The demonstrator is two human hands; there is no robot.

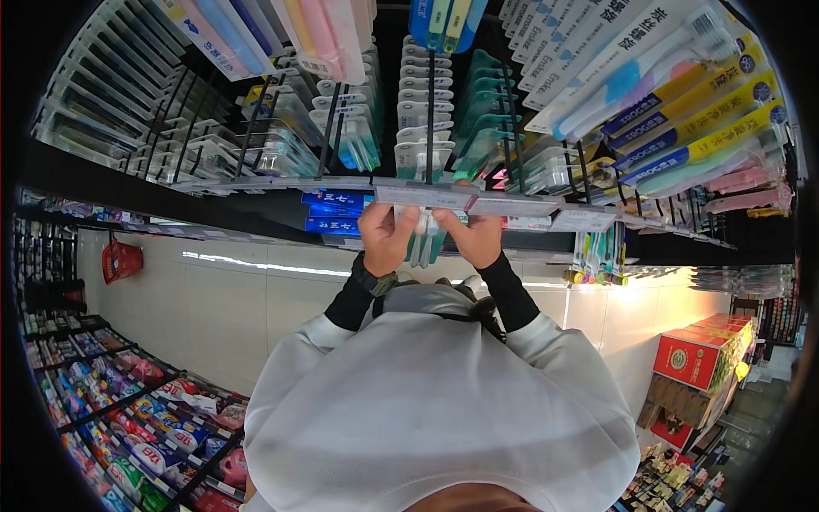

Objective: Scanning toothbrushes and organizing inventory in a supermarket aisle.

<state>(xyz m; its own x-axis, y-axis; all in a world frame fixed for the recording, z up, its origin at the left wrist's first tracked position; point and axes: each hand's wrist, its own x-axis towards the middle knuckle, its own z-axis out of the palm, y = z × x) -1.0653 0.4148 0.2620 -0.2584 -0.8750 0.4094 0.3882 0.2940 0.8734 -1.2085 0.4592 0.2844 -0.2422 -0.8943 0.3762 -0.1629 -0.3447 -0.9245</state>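
Observation:
Just below the price-label rail (422, 195), my left hand (386, 233) and my right hand (477, 238) hold a clear toothbrush blister pack (422, 246) between them. Both thumbs rest near its upper part, and the brush handles point down toward me. The rail hides the pack's top end and some of my fingers. Straight above it, a row of similar carded packs (423, 115) hangs on a black hook (431, 96). Green-backed packs (484, 115) hang to the right of that row. Blue boxes (333, 225) stand on the shelf beneath, left of my left hand.
More toothbrush packs (640, 70) hang at upper right, with black hooks jutting toward me. A red basket (122, 261) is at the left. Packaged goods (147, 435) fill shelves behind me at lower left. Red cartons (688, 358) are stacked on the right.

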